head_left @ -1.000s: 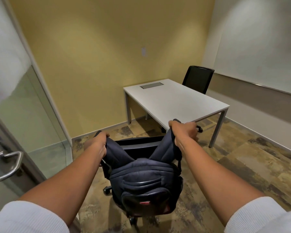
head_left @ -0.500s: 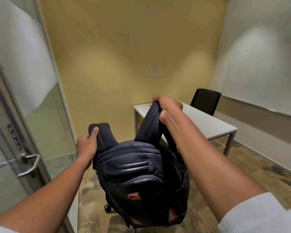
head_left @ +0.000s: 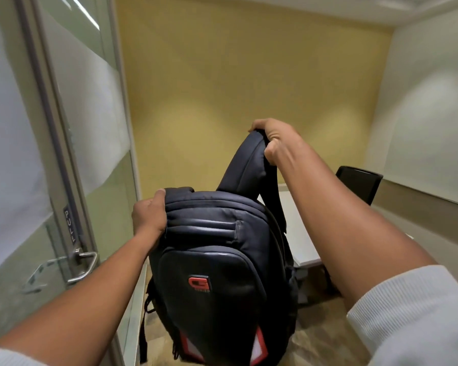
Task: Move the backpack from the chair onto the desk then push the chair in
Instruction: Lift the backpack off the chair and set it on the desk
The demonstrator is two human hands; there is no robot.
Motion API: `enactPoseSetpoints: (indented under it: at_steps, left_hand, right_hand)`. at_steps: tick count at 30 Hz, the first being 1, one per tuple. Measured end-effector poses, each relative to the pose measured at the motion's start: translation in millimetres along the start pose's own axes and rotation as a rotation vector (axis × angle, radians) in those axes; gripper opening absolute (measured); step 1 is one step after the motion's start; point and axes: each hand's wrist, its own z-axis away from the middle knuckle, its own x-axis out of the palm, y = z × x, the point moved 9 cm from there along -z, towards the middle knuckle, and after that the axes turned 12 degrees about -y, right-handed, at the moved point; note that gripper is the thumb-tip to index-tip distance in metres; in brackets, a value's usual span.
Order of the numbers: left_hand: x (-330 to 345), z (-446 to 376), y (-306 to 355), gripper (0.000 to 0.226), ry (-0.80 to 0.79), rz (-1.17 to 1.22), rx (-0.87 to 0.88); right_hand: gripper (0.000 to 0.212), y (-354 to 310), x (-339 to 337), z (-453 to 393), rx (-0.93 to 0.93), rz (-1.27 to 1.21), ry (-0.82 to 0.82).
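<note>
Backpack (head_left: 220, 260) held in the air at six o'clock, short of the desk (head_left: 299, 233) at three. Left hand (head_left: 150, 215) clasps its top edge; right hand (head_left: 275, 140) grips the shoulder strap (head_left: 246, 165) — padded, soft-sided, apparently weighty; support both points.

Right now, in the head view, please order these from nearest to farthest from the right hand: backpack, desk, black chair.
1. Backpack: its strap is in the right hand.
2. Desk: below, behind the backpack.
3. Black chair: beyond the desk, right.
</note>
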Motion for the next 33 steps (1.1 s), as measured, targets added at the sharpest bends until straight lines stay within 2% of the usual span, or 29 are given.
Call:
enactPoseSetpoints:
  at_steps: [2,5,9,16,22,25,33]
  left_hand:
    - [-3,-7,13,0.047,0.062,0.028,-0.010]
    - [-6,-21,37,0.034,0.133,0.064,-0.023]
    - [-3,-39,71,0.031,0.169,0.062,-0.014]
    - [-10,-82,115,0.027,0.182,0.055,0.013]
    - [-22,-127,126,0.024,0.202,0.076,-0.013]
    - [-25,-149,131,0.021,0.210,0.103,-0.012]
    - [-14,-208,118,0.021,0.177,0.069,0.007]
  right_hand:
    - [0.022,-7,4,-6,-0.029,-0.004,-0.037]
    - [0.024,-14,6,-19,-0.105,0.035,-0.023]
    - [0.020,-17,12,-33,-0.227,0.102,0.045]
    - [0.017,9,32,-64,-0.220,0.220,0.091]
    - [0.014,23,53,-85,-0.165,0.192,0.056]
    - [0.020,28,66,-100,-0.183,0.157,0.044]
    - [0.026,31,85,-148,-0.306,0.139,0.235]
